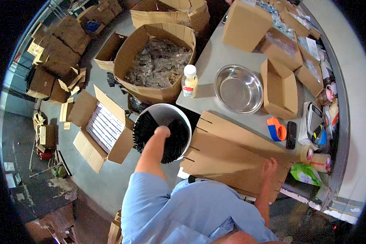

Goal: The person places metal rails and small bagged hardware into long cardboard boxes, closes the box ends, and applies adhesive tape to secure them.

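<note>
My left hand [162,131] reaches down into a white bucket [185,118] filled with many thin black pieces [175,140]. Its fingers are sunk among them and hidden, and what the pieces are is too small to tell. On the table, a flattened brown cardboard box [227,150] lies with slotted flaps toward the bucket. My right hand [269,167] rests on the right part of this cardboard, its fingers loosely apart and nothing seen in them.
Beyond the cardboard stand a steel bowl [238,90], a white-capped bottle [189,81] and an open carton [279,89]. An orange-blue strap roll [276,129] and tape rolls [319,161] lie rightward. Left of the bucket, a carton of white packs [105,128] sits on the floor.
</note>
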The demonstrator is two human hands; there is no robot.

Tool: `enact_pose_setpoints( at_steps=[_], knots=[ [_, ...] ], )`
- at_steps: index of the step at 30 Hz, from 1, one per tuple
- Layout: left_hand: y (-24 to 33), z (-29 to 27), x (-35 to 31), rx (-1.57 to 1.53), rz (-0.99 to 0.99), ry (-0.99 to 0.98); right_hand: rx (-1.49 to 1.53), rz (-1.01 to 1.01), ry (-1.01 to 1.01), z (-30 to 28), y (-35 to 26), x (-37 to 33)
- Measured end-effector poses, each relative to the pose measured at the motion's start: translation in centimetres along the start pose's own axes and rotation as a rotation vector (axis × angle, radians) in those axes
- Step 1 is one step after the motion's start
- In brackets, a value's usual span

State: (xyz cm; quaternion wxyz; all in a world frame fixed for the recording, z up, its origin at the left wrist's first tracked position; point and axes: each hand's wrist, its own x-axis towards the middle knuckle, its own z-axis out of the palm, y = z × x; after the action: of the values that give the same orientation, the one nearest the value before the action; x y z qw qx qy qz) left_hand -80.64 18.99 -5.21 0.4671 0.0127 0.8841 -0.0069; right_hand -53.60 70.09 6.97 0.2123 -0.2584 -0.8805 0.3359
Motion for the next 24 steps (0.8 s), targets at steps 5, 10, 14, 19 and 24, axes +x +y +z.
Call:
enact_pose_setpoints(
  at_steps=[5,10,14,19,24],
  knots=[
    [-9.7,3.4,4.5,-0.248,0.101,-0.222,-0.332,-0.213,-0.181,-0.6,-5.4,-3.7],
    [-8.2,2.1,-1.6,-1.011,0.361,-0.624,-0.106,-0.212,-0.268,1.7,-9.0,-3.8],
    [-3.9,2.5,-9.5,-1.905,-0.097,-0.497,-0.055,-0.352,-0.542,4.9,-13.9,-3.1],
    [3.7,7.2,-17.7,-2.217,0.284,-0.603,0.186,-0.452,-0.82,5.6,-19.8,-3.7],
    [15.5,7.6,-22.8,-2.507,0.177,-0.258,0.248,-0.466,-0.922,4.2,-19.9,-3.0]
  ],
)
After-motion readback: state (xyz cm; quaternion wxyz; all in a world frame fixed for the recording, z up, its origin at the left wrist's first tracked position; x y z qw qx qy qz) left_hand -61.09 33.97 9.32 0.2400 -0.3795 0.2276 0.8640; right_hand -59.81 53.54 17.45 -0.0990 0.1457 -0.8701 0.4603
